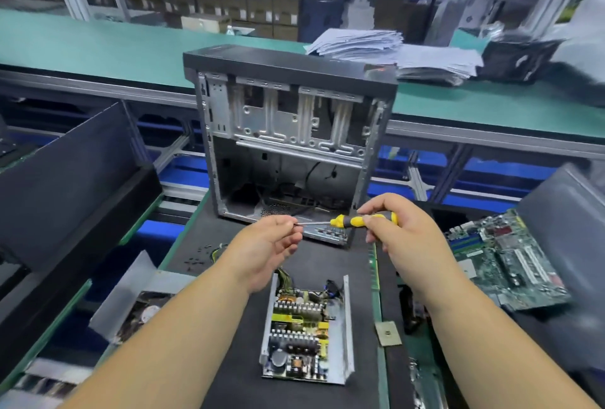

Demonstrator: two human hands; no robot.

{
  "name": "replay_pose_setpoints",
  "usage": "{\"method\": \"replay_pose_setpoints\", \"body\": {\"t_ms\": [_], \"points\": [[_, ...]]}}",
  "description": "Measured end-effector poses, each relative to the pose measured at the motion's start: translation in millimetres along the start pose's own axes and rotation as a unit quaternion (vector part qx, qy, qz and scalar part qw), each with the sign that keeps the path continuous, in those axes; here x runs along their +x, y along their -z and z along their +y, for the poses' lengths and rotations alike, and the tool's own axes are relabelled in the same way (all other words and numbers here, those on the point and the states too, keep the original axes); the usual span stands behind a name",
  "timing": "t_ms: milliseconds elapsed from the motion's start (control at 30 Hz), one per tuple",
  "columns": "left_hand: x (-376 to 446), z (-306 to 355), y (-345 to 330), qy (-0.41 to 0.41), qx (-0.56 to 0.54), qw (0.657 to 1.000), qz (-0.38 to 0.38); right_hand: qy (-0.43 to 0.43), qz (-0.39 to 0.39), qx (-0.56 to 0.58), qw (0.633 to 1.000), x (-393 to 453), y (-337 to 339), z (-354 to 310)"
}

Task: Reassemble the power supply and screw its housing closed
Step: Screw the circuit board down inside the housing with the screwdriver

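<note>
Black mat [327,264] (green bench [98,45] beyond) bears open power supply [306,330].

Bright even overhead light, soft shadows, blurred warped edges

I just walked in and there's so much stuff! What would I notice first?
Probably the yellow-and-black screwdriver, held up in the middle by the right hand while the left hand pinches its tip. Just below lies the open metal power supply box with its parts showing, and behind stands an empty grey computer case.
</note>
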State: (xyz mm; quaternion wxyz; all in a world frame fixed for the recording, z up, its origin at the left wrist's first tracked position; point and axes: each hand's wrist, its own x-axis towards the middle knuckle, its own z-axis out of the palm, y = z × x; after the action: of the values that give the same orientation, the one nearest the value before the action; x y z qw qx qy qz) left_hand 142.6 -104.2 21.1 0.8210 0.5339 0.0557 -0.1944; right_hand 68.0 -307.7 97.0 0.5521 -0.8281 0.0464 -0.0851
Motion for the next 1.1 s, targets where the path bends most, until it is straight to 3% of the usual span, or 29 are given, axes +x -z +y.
{"method": "replay_pose_setpoints", "body": {"t_ms": [167,600,1100], "points": [[-5,-12,-21,-0.019,0.050,0.999,0.002,-0.006,0.004,0.001,1.000,-6,28,11],[-19,-24,-49,-0.031,0.048,0.998,0.001,-0.005,-0.013,0.007,1.000,-12,62,26],[-25,-24,-41,-0.083,0.218,0.972,-0.019,0.007,-0.028,-0.016,0.999,-11,66,34]]}}
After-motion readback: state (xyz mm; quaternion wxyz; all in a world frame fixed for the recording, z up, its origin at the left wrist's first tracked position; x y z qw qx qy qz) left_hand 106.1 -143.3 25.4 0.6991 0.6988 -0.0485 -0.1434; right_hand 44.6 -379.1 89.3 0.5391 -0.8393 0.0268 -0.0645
